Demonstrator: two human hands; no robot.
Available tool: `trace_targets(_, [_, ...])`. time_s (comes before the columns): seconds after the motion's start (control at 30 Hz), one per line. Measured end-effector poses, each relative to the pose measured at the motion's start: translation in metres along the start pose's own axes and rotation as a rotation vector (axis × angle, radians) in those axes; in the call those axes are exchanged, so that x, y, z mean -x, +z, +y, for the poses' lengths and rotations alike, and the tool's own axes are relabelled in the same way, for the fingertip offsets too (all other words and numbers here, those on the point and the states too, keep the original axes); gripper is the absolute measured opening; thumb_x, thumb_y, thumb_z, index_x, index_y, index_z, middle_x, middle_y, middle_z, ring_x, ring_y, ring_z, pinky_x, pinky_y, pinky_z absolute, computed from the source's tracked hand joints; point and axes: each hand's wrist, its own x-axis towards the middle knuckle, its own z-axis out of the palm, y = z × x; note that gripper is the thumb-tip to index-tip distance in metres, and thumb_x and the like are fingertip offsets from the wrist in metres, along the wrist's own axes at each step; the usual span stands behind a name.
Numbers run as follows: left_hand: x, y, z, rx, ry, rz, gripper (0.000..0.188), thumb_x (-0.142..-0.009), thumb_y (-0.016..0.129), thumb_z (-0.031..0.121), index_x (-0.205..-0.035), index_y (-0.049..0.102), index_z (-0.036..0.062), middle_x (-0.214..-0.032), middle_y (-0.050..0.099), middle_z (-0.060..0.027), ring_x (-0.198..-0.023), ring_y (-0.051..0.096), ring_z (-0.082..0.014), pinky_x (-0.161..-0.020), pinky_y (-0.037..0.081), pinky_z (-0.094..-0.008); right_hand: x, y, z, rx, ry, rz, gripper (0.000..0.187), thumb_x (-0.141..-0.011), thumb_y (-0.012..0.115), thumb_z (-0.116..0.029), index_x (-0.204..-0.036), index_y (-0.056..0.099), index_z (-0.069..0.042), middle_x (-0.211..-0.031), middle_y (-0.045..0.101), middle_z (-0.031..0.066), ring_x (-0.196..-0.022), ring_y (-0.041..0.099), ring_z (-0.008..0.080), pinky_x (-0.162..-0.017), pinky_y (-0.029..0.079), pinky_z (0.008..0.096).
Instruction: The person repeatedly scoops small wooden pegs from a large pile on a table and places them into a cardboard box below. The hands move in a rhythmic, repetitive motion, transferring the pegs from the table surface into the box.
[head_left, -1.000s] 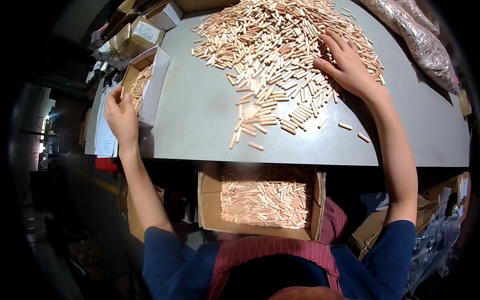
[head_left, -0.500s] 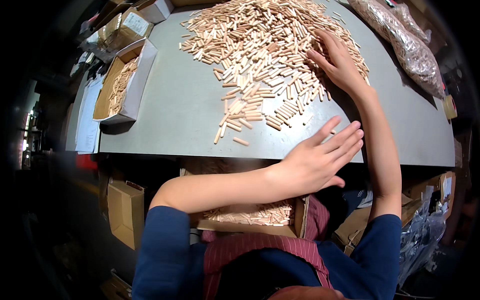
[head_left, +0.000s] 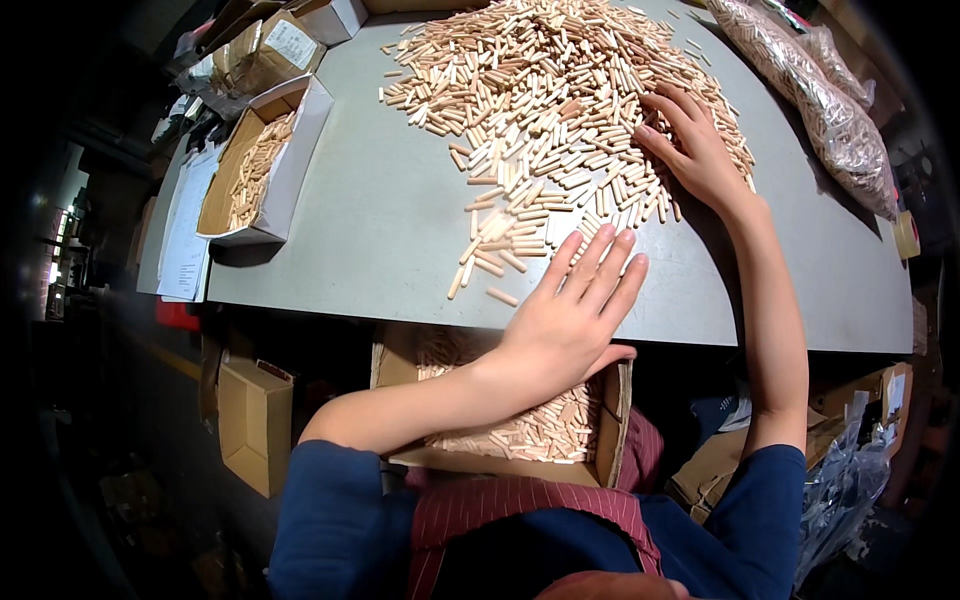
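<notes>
A wide heap of short wooden dowels (head_left: pixel 530 80) covers the back middle of the grey table (head_left: pixel 370 240). My right hand (head_left: pixel 692 150) rests on the heap's right side, its fingers apart and touching dowels. Palm down with fingers stretched out, my left hand (head_left: pixel 572 305) lies over the table's front edge, its fingertips beside the nearest loose dowels. It grips nothing, and some dowels may be hidden beneath it. Under that edge, below my left forearm, a cardboard box (head_left: pixel 612 420) holds many more dowels.
A white-sided box (head_left: pixel 305 150) with dowels stands at the left on papers (head_left: pixel 188 215). Clear plastic bags (head_left: pixel 820 100) filled with dowels lie at the back right. An open carton (head_left: pixel 255 425) sits below the table at left. A tape roll (head_left: pixel 906 235) is at the right edge.
My left hand has swung leftward from near my right forearm to the table edge by the loose dowels. My right hand stays on the heap. The view has shifted slightly.
</notes>
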Motion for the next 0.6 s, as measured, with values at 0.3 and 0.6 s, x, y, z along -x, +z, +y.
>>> trace_targets(0.3, [0.041, -0.023, -0.027, -0.103, 0.006, 0.02, 0.079, -0.087, 0.075, 0.029, -0.156, 0.05, 0.0002, -0.163, 0.048, -0.0198, -0.153, 0.045, -0.0368, -0.129, 0.029, -0.0504, 0.0, -0.004, -0.005, -0.038, 0.06, -0.05, 0.054, -0.103, 0.069, -0.041, -0.14, 0.064, -0.002, -0.153, 0.056, 0.018, -0.143, 0.049, 0.0384, -0.12, 0.039, 0.0468])
trace_targets(0.6, [0.075, -0.064, -0.075, 0.1, -0.12, 0.17, 0.07, -0.102, 0.069, 0.037, -0.158, 0.049, 0.0006, -0.162, 0.051, -0.0213, -0.154, 0.044, -0.0386, -0.128, 0.027, -0.0523, -0.001, -0.002, -0.003, -0.009, 0.066, -0.061, 0.058, -0.104, 0.068, -0.041, -0.146, 0.059, -0.002, -0.157, 0.052, 0.0192, -0.145, 0.045, 0.0384, -0.122, 0.038, 0.0466])
